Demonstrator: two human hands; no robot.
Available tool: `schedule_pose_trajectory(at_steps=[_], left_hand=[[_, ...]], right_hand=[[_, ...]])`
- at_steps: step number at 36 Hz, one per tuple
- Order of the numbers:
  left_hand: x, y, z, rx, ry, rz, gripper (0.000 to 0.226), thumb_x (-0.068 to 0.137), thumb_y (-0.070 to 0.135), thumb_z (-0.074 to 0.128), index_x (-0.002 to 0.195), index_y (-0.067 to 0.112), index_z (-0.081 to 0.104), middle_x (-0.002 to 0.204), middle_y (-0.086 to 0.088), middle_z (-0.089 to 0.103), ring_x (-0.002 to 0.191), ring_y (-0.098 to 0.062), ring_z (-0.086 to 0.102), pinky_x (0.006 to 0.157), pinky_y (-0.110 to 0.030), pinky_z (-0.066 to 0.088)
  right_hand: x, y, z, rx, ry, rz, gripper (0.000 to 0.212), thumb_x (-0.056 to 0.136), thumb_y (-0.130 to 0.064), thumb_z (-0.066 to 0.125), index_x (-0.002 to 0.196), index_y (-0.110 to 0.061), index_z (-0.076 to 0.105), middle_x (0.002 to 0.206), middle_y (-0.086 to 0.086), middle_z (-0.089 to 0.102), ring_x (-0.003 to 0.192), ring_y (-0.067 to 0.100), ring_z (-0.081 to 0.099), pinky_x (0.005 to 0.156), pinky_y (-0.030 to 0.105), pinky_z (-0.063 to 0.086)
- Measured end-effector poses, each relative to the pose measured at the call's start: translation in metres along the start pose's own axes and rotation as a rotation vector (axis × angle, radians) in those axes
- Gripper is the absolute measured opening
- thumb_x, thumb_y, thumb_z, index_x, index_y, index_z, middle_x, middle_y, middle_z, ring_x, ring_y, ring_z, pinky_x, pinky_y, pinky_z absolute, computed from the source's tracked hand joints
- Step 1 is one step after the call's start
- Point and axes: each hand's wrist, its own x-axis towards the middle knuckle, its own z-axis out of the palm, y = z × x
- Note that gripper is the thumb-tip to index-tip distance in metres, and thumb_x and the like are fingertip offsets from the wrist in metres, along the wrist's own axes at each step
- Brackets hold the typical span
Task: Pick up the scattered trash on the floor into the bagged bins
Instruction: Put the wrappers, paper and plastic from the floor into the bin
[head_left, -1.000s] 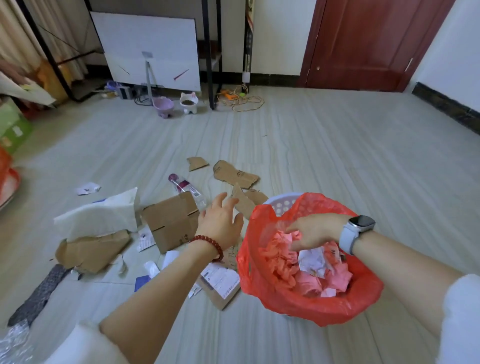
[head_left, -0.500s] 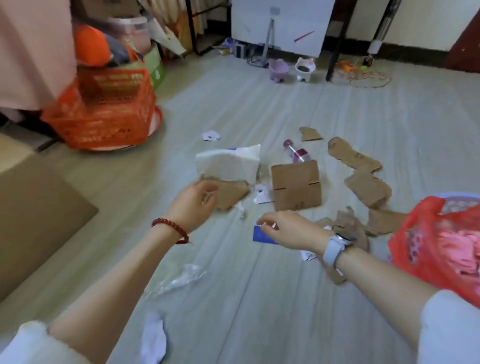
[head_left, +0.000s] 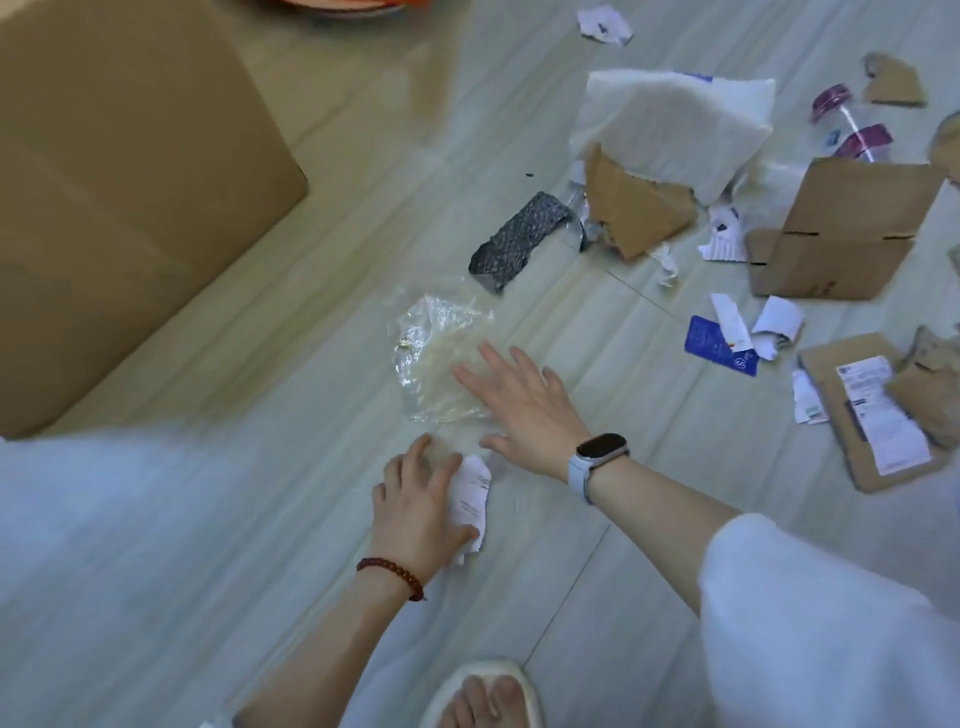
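Two hands work low over the floor (head_left: 311, 519): left hand (head_left: 421, 506) pinches a white paper scrap (head_left: 471, 496) to lift it, while right hand (head_left: 524, 402), fingers spread, reaches onto clear plastic wrap (head_left: 441, 353).

Our left hand (head_left: 421, 506) reaches low, fingers curled, pinching. Our right hand (head_left: 524, 402) stretches forward, palm down, fingers spread

No legible text | white shipping label (head_left: 878, 410) on flat cardboard piece (head_left: 831, 364): printed lines, too blurred to read | blue card (head_left: 714, 345): small white print, unreadable | white paper scrap (head_left: 470, 493) under left hand (head_left: 418, 506): faint lines, unreadable | smartwatch (head_left: 602, 448) screen: dark
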Motion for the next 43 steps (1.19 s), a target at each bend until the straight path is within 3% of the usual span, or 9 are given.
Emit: schedule_pose_trajectory(at_steps=[6, 11, 14, 18, 23, 27, 34, 39, 43], left_hand=[[0.004, -0.016, 0.016, -0.029, 0.230, 0.226, 0.024, 0.064, 0.038, 0.048, 0.071, 0.020, 0.062, 0.113, -0.008, 0.061, 0.102, -0.023, 0.037, 0.070, -0.035, 0.040], [0.004, -0.011, 0.013, -0.434, 0.311, 0.177, 0.004, 0.071, 0.022, 0.049, 0.071, 0.019, 0.052, 0.096, 0.007, 0.061, 0.091, -0.010, 0.055, 0.070, -0.028, 0.046], [0.007, 0.002, -0.002, -0.601, 0.458, 0.073, 0.033, 0.072, 0.007, 0.055, 0.074, 0.035, 0.038, 0.094, 0.016, 0.060, 0.082, 0.008, 0.055, 0.066, -0.012, 0.043], [0.016, 0.032, -0.031, -0.685, 0.601, 0.075, 0.023, 0.082, 0.005, 0.052, 0.081, 0.026, 0.044, 0.081, 0.016, 0.057, 0.070, -0.006, 0.053, 0.060, -0.007, 0.037], [0.045, 0.064, -0.038, -0.574, 0.379, 0.004, 0.018, 0.087, 0.016, 0.060, 0.098, 0.002, 0.064, 0.114, -0.006, 0.056, 0.105, -0.021, 0.050, 0.084, -0.023, 0.038], [0.061, 0.078, -0.019, -0.463, 0.094, -0.196, 0.024, 0.083, 0.024, 0.060, 0.062, 0.012, 0.056, 0.131, -0.004, 0.040, 0.124, -0.026, 0.029, 0.085, -0.024, 0.030], [0.062, 0.086, 0.005, -0.460, 0.305, -0.194, 0.011, 0.080, 0.005, 0.062, 0.090, 0.004, 0.062, 0.135, -0.012, 0.026, 0.117, -0.032, 0.035, 0.088, -0.029, 0.037], [0.060, 0.084, 0.001, -0.685, 0.375, -0.283, 0.061, 0.074, 0.004, 0.070, 0.123, 0.015, 0.036, 0.124, -0.007, 0.027, 0.093, -0.023, 0.046, 0.076, -0.027, 0.038], [0.059, 0.080, -0.009, -0.888, 0.387, -0.359, 0.089, 0.077, 0.008, 0.069, 0.144, 0.025, 0.012, 0.093, 0.000, 0.053, 0.086, -0.020, 0.054, 0.071, -0.030, 0.044]], right_hand=[[0.015, 0.009, 0.005, -0.130, -0.060, -0.018, 0.061, 0.086, -0.037, 0.059, 0.138, -0.029, 0.028, 0.149, 0.004, 0.019, 0.127, 0.031, 0.026, 0.094, 0.044, 0.032], [0.005, 0.023, 0.000, -0.164, -0.024, -0.013, 0.037, 0.089, -0.008, 0.042, 0.125, -0.015, 0.044, 0.124, 0.013, 0.041, 0.109, 0.033, 0.041, 0.075, 0.037, 0.035], [-0.005, 0.041, -0.008, -0.220, -0.028, -0.058, 0.037, 0.088, -0.003, 0.042, 0.123, -0.014, 0.047, 0.118, 0.011, 0.045, 0.106, 0.031, 0.042, 0.065, 0.034, 0.033], [-0.030, 0.063, -0.022, -0.221, 0.044, -0.168, 0.048, 0.082, 0.006, 0.046, 0.126, -0.012, 0.050, 0.122, 0.018, 0.050, 0.102, 0.036, 0.046, 0.061, 0.037, 0.039], [-0.061, 0.087, -0.024, -0.180, -0.123, -0.193, 0.055, 0.090, -0.009, 0.048, 0.141, -0.024, 0.033, 0.147, 0.009, 0.029, 0.131, 0.028, 0.030, 0.094, 0.038, 0.042], [-0.078, 0.104, -0.016, -0.167, -0.356, -0.156, 0.060, 0.093, -0.038, 0.045, 0.146, -0.028, 0.020, 0.155, 0.000, 0.015, 0.143, 0.027, 0.007, 0.114, 0.039, 0.024], [-0.088, 0.104, -0.029, 0.212, 0.016, 0.043, 0.043, 0.091, -0.037, 0.052, 0.126, -0.016, 0.042, 0.130, 0.001, 0.043, 0.120, 0.020, 0.043, 0.088, 0.033, 0.040], [-0.059, 0.091, -0.045, 0.467, 0.128, 0.075, 0.078, 0.084, -0.041, 0.060, 0.145, -0.021, 0.015, 0.146, 0.002, 0.020, 0.132, 0.021, 0.031, 0.102, 0.039, 0.037], [-0.036, 0.077, -0.046, 0.663, 0.090, 0.017, 0.073, 0.088, -0.032, 0.058, 0.147, -0.024, 0.014, 0.153, -0.001, 0.010, 0.141, 0.021, 0.016, 0.113, 0.038, 0.024]])
